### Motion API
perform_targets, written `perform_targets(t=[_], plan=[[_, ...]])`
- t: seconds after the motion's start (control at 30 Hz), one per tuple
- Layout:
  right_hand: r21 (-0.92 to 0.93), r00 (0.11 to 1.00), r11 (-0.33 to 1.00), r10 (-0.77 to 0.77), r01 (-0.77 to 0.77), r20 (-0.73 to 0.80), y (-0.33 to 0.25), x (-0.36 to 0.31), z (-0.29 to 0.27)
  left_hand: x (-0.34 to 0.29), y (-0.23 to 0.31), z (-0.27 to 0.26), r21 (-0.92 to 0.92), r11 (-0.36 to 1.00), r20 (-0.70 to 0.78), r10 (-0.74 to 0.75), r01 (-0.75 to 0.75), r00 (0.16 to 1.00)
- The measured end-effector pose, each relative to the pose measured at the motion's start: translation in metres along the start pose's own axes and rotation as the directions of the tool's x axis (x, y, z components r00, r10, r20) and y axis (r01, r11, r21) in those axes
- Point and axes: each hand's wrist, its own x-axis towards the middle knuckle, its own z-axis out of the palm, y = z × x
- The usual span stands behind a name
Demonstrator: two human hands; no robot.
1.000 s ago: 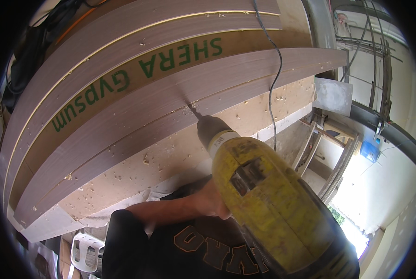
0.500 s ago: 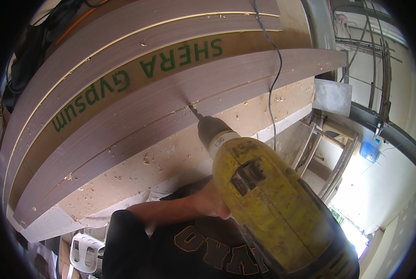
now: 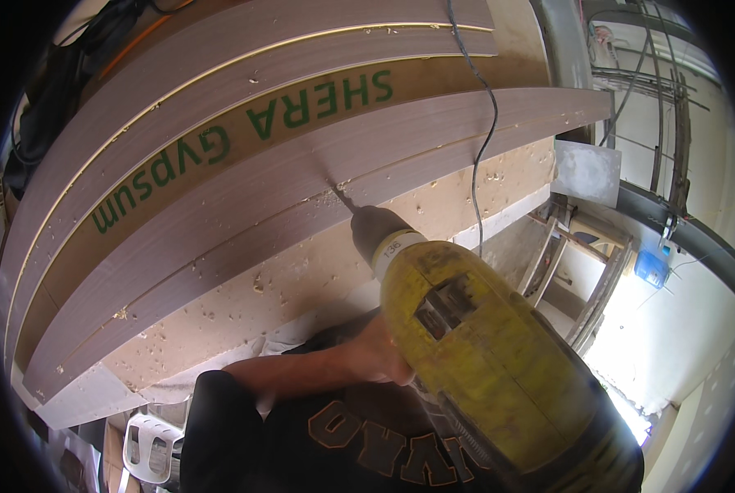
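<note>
At centre frame my hand (image 3: 375,357) reaches behind the yellow drill (image 3: 482,361), which fills the lower right; whether my grip closes on it is hidden. Its bit (image 3: 341,195) touches the stacked pale boards (image 3: 244,205), upper left.

My drill (image 3: 482,353) points up-left, its bit (image 3: 343,197) touching the board stack (image 3: 244,189); my left hand (image 3: 380,353) sits left of it.

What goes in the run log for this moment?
tool: yellow drill | bit: tip on brown board | left hand: behind drill, grip hidden | right hand: out of view
</note>
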Motion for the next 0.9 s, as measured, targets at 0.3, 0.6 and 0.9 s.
perform_targets(t=[0.3,0.6,0.9], plan=[[0.021,0.999,1.000,-0.018,0.019,-0.036,0.012,-0.012,-0.004,-0.014,-0.006,-0.009,0.079,0.995,-0.071,-0.058,0.064,0.996],[0.480,0.994,0.871,-0.112,0.103,-0.010,0.109,-0.058,-0.001,-0.001,-0.017,0.037,0.534,0.822,0.270,0.056,-0.198,0.961],[0.892,0.728,0.255,-0.515,-0.373,0.452,0.210,0.024,0.165,-0.061,-0.044,-0.018,0.705,0.694,-0.327,0.503,-0.148,0.800]])
